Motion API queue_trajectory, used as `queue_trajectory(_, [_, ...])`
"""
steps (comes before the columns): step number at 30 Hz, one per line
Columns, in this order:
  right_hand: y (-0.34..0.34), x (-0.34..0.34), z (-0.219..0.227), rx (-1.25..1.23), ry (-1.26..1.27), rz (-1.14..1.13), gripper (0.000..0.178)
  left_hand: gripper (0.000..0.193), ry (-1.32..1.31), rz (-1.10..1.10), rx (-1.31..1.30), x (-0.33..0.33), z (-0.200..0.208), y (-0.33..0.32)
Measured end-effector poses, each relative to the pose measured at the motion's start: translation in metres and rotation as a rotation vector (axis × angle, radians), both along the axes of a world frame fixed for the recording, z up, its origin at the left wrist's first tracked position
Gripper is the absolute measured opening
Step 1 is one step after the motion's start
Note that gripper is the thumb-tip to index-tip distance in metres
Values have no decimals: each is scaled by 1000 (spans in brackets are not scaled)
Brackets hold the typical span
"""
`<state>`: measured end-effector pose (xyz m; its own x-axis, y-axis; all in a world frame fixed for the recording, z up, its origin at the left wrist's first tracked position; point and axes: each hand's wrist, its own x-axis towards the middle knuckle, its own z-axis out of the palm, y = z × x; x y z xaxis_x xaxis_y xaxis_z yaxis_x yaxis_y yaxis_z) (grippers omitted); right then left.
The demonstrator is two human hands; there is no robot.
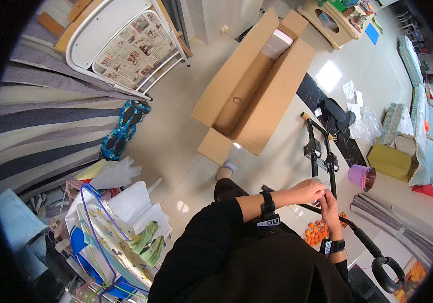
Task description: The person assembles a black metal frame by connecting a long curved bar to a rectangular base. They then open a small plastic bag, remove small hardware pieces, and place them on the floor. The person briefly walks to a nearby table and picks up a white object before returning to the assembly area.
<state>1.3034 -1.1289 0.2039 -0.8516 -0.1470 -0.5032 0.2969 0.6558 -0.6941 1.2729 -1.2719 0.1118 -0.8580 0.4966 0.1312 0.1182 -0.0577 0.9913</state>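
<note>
Stretches left arm (250, 206) across to the right, in front of torso (277, 267), bent, its lower part bare. Points right forearm (334, 230) forward, also bare, angled slightly inward. Holds left hand (307, 192) and right hand (329, 208) close together, ahead and to the right, both curled inward, seemingly pinching, though too small in view to be sure. Plants one foot (225, 173) forward, well left of both hands.

Your left hand (306, 192) and right hand (330, 207) together hold a small pale thing (320, 181), its details unclear, close to the black frame (331, 162). Ahead, an open box (281, 93) lies on the floor (173, 118) with a white carton (277, 44) inside; a purple bin (360, 176) stands to your right.
</note>
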Motion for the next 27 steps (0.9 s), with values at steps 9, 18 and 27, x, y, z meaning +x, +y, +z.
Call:
queue_trajectory(9, [-27,-40,17,8,130,-64,23,38,-313,-41,182,-42,28,-24])
queue_trajectory(18, [-28,-51,37,-23,79,-126,19,31,-166,-62,119,-63,45,-32])
queue_trajectory(27, [-8,-31,39,-296,-72,-312,11,25,-613,-485,301,-68,53,-23])
